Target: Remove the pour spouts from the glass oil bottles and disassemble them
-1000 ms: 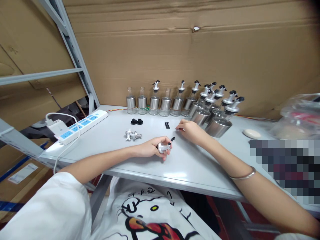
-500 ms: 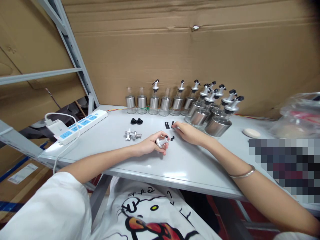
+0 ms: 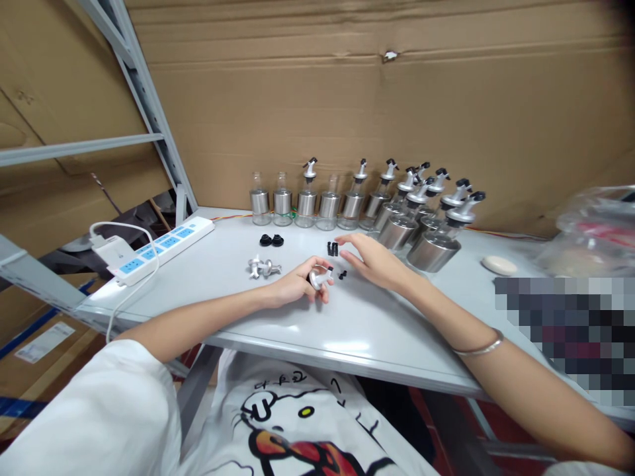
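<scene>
My left hand (image 3: 294, 283) is closed around a silver bottle pourer (image 3: 316, 280) with a black tip, held just above the table. My right hand (image 3: 373, 261) hovers beside small black levers (image 3: 332, 249) lying side by side, its thumb and forefinger apart and nothing visible between them. A pair of tiny black parts (image 3: 342, 274) lies between the two hands. Left of my left hand are loose silver pourer tops (image 3: 264, 267). Behind these sit two black stoppers (image 3: 271, 240).
Glass bottles with steel sleeves (image 3: 329, 206) line the back, several with pourers fitted, and more crowd behind my right hand. A power strip (image 3: 163, 250) with a cable lies at left. At right are a white oval object (image 3: 499, 265) and a plastic bag (image 3: 595, 225).
My right hand's fingers have opened and drawn slightly back from the black levers. One lever now sits closer against the others. My left hand keeps the pourer, barely shifted.
</scene>
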### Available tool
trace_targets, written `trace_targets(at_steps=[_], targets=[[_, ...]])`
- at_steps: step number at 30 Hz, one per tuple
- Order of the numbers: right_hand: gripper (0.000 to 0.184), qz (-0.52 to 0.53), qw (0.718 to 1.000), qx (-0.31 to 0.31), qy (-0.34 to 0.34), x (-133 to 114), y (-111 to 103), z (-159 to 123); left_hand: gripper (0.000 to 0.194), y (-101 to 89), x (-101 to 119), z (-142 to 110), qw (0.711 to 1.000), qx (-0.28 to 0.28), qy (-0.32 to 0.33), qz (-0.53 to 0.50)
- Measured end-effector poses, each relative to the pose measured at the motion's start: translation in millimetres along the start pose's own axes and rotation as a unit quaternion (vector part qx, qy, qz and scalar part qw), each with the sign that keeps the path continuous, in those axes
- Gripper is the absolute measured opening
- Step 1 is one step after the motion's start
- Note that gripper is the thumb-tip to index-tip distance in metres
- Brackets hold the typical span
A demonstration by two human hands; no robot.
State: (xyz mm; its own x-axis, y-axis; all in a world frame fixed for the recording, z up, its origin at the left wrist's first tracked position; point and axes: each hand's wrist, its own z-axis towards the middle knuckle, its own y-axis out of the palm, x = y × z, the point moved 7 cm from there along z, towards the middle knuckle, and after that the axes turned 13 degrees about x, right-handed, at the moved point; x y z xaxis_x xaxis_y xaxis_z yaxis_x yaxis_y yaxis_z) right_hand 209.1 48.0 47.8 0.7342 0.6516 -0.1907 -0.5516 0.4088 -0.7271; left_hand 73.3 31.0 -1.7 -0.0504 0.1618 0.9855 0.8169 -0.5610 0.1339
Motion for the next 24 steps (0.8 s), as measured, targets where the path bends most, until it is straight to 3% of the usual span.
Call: trace_targets(at_steps=[4,7,11,15,17,20,22,24], targets=[[0.03,0.03,0.991,0.022,-0.13,-53.4,-10.5,0.0,0.067,0.2,-0.7,-0.8,1.0,-0.014,-0.002,0.006],[0.028,0.016,0.979,0.009,-0.201,-77.8,-7.1,-4.0,0.081,4.2,-1.0,-0.7,0.999,-0.051,0.008,-0.005],[0.024,-0.01,0.976,0.018,-0.216,-80.7,-2.5,-5.1,0.077,7.9,2.1,-1.4,0.996,-0.087,0.025,-0.016],[0.029,-0.013,0.978,0.069,-0.195,-71.4,-9.6,-2.8,0.045,-1.2,19.3,-5.2,0.99,-0.026,0.113,0.079],[0.035,-0.02,0.983,0.083,-0.165,-65.5,-13.6,-1.5,0.027,-7.2,32.7,-9.8,0.955,0.027,0.201,0.218],[0.042,-0.014,0.991,0.058,-0.123,-61.8,-13.0,-1.4,0.017,-12.2,48.1,-16.6,0.855,0.09,0.314,0.403],[0.045,-0.001,0.993,0.036,-0.115,-64.5,-10.3,-2.6,0.015,-13.6,51.1,-18.0,0.808,0.107,0.35,0.462],[0.048,0.011,0.993,0.026,-0.113,-68.4,-8.4,-3.5,0.017,-14.4,50.2,-17.4,0.782,0.112,0.362,0.494]])
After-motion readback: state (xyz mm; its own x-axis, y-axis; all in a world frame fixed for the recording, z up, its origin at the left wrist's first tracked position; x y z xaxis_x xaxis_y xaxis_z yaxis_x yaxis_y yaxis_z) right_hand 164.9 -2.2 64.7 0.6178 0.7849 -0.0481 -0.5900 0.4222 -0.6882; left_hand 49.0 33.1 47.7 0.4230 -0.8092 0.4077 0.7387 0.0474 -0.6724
